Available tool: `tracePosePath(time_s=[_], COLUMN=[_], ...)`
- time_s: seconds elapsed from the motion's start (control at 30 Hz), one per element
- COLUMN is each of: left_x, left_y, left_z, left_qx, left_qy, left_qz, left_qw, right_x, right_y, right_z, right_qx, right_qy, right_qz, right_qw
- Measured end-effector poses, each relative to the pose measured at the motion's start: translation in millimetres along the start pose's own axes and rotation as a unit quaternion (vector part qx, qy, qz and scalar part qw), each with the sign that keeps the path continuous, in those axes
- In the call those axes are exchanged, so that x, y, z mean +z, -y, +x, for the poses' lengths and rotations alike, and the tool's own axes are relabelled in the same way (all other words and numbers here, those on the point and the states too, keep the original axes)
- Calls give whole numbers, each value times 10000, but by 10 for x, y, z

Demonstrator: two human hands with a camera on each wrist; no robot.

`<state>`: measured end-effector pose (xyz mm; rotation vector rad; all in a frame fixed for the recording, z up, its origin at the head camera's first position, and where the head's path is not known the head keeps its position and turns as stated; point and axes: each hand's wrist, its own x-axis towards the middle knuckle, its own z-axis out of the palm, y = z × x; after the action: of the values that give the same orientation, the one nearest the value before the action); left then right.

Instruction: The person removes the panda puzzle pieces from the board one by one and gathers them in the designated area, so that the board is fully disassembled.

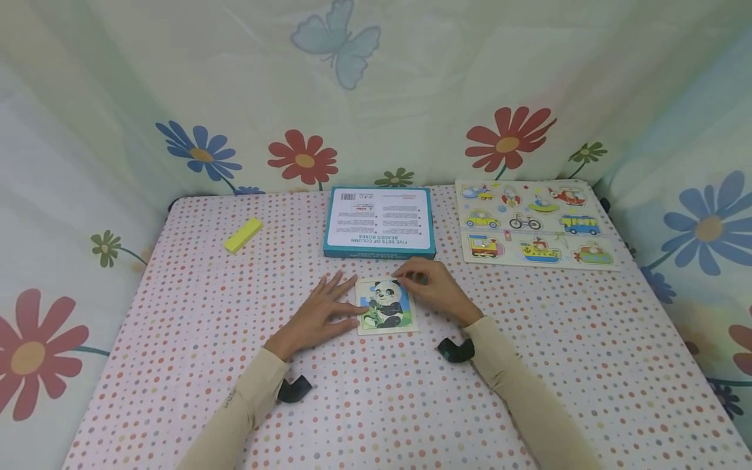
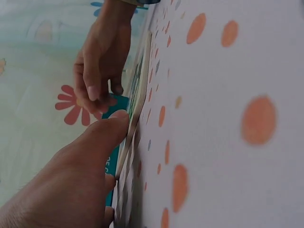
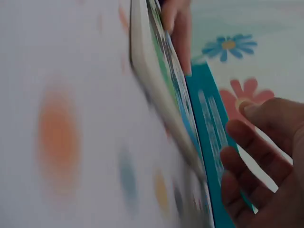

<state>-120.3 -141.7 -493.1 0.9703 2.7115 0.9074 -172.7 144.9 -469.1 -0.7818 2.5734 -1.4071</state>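
A small panda jigsaw board (image 1: 388, 310) with a pale wooden rim lies on the dotted cloth between the two hands. My left hand (image 1: 320, 316) is at its left side, thumb on the picture, the other fingers spread over the cloth. In the left wrist view the left thumb (image 2: 116, 123) rests on the board's edge. My right hand (image 1: 431, 284) is over the upper right corner, covering part of it. In the right wrist view its fingers (image 3: 256, 147) are loosely bent beside the board, with nothing visible between them.
Behind the board lies a teal-edged box (image 1: 378, 222) with a white printed label. A vehicle peg puzzle (image 1: 537, 225) is at the back right. To the back left is a yellow block (image 1: 243, 235). Flower-printed curtains (image 1: 411, 98) enclose the table's back and sides.
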Motion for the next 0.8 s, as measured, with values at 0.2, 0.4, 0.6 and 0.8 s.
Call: tracePosePath(time_s=[0.2, 0.4, 0.6, 0.8], left_x=[-3, 1, -3, -1], left_y=[34, 34, 25, 28], left_z=[-22, -44, -46, -34], left_qx=[-18, 28, 58, 62], left_qy=[-1, -56, -90, -74], left_qz=[-85, 6, -20, -18], left_qw=[10000, 10000, 9999, 10000], right_x=[274, 370, 389, 384], right_y=[-24, -88, -93, -85], right_z=[163, 180, 188, 190], right_qx=[-548, -913, -871, -727], right_qy=[405, 591, 580, 582], right_qz=[-169, -739, -1075, -928], right_qw=[9975, 9913, 9887, 9913])
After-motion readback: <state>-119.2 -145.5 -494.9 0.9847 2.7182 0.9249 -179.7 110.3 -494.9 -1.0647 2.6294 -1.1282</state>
